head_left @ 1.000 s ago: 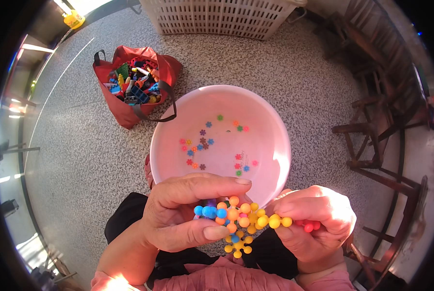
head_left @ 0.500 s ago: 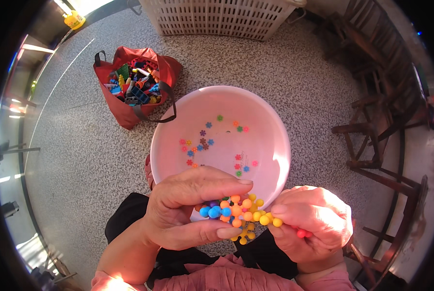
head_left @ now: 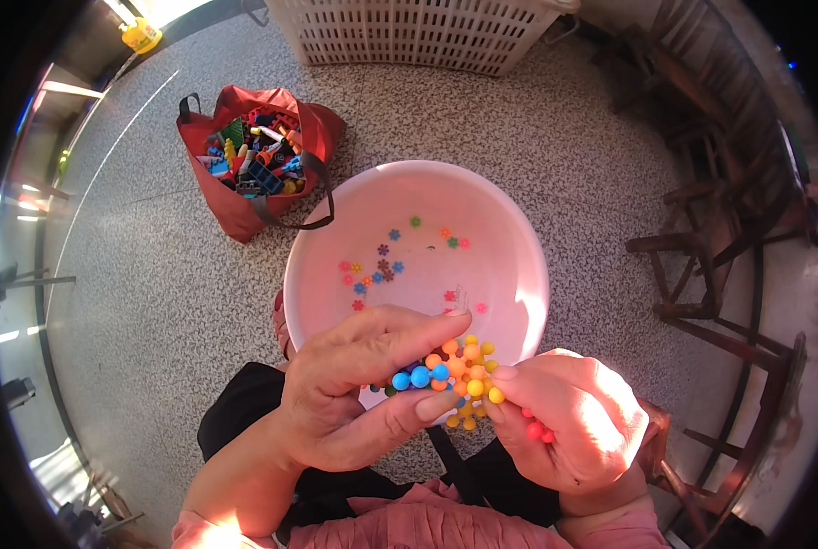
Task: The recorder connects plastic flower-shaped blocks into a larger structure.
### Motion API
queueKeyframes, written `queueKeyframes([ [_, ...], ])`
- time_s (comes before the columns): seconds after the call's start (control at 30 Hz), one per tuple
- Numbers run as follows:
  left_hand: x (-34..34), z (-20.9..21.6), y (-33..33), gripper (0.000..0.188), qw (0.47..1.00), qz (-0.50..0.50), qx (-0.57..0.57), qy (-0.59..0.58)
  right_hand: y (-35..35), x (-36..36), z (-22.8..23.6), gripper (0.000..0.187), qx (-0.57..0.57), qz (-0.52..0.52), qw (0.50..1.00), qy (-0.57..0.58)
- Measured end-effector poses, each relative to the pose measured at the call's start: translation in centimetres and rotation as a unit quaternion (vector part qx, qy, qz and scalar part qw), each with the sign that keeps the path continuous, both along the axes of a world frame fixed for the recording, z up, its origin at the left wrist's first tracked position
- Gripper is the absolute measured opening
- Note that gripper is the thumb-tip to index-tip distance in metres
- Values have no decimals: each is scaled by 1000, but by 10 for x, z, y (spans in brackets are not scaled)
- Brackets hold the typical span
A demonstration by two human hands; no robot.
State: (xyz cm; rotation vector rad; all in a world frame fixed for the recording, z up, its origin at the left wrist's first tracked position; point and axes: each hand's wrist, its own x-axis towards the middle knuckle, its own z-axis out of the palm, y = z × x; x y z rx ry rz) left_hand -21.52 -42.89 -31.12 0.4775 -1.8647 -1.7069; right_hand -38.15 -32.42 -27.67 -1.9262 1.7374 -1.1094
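My left hand [head_left: 336, 384] is closed round a cluster of knobbed plastic building pieces [head_left: 456, 366], with blue, orange and yellow knobs showing between thumb and fingers. At its right side my right hand [head_left: 578, 416] pinches a yellow knobbed piece [head_left: 475, 388], which lies against the orange ones. Whether the two are joined I cannot tell. A red knobbed piece [head_left: 539, 430] is tucked in my right fingers, mostly hidden. Both hands are over the near edge of a pink basin [head_left: 505, 215], which has small flower-shaped pieces [head_left: 385, 265] of several colours scattered on its bottom.
Left of the basin's far side stands a red cloth bag [head_left: 235, 215] full of mixed toy bricks. A white slatted crate [head_left: 418, 37] is at the back. Dark wooden chairs [head_left: 678, 265] line the right side. A yellow container [head_left: 141, 37] is at the far left.
My right hand has moved left, bringing the yellow piece in against the cluster. The cluster has shifted slightly up and turned, and less of the yellow piece shows. More red knobs show below my right fingers.
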Motion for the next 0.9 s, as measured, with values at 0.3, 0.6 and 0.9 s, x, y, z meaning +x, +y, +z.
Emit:
queueKeyframes([
  [0.3, 0, -1, 4, 42, 998, 42, -11, -42, -3, 1, -13, 37, -30, 20, 999, 11],
  [0.6, 0, -7, 7, 39, 997, 31, 72, -19, -10, 6, -15, 28, -56, 12, 998, 7],
  [0.9, -2, -8, 12, 38, 984, 30, 171, -38, -14, 8, -15, 26, -45, 9, 999, -8],
])
